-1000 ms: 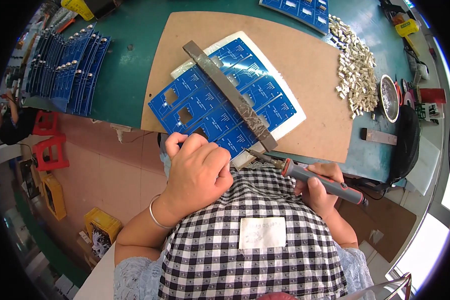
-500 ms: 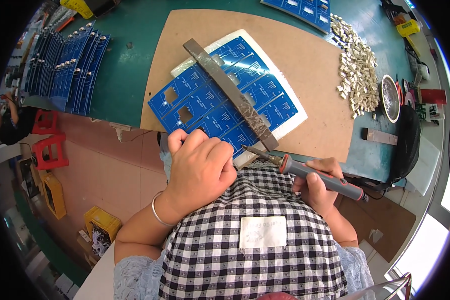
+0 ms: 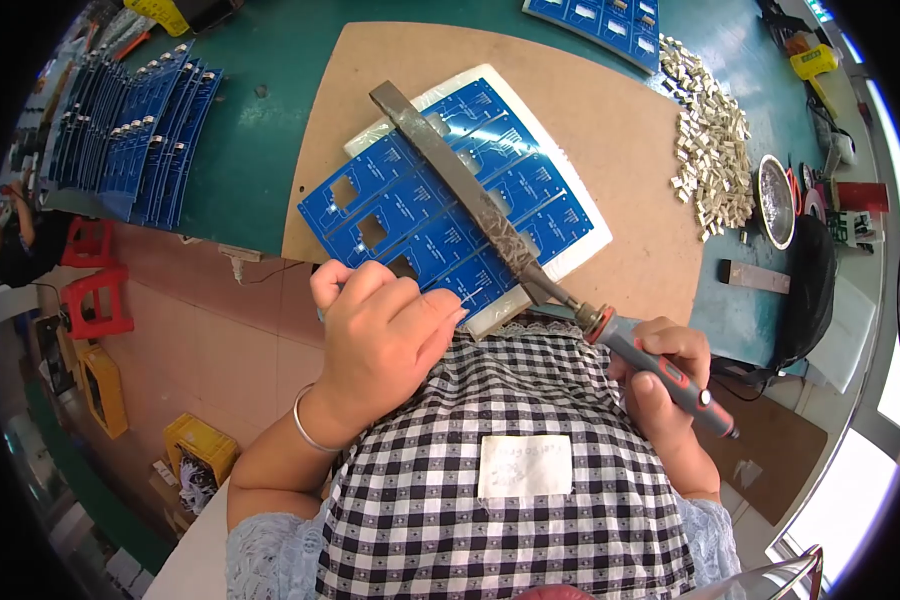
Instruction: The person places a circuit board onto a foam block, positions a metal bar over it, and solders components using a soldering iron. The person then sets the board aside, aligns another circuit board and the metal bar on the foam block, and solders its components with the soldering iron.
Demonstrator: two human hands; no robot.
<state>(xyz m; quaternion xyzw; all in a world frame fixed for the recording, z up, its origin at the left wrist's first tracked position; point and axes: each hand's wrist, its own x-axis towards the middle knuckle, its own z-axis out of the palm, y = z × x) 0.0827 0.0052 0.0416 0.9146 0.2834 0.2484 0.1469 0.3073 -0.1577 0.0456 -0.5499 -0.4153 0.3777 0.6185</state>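
Observation:
My right hand (image 3: 673, 372) is closed around the grey and red handle of a soldering iron (image 3: 622, 343). The iron's tip points up and left, at the near end of a dark flat bar (image 3: 448, 170). That bar lies diagonally across a blue circuit board panel (image 3: 410, 208) with square cut-outs. Beneath the panel is a white pad (image 3: 582, 190). My left hand (image 3: 375, 335) is closed at the panel's near edge, thumb and forefinger pressed together; whatever they pinch is too small to make out.
A brown board (image 3: 630, 140) covers part of the green table (image 3: 260, 150). Many blue circuit boards (image 3: 145, 140) stand in a row at left. Small pale components (image 3: 715, 150) lie heaped at right, beside a metal bowl (image 3: 777, 200). Another blue panel (image 3: 610, 28) is at the back.
The soldering iron has lifted off the near part of the panel and shifted right, to the bar's near end. My left hand has moved slightly left, its fingers loosening a little.

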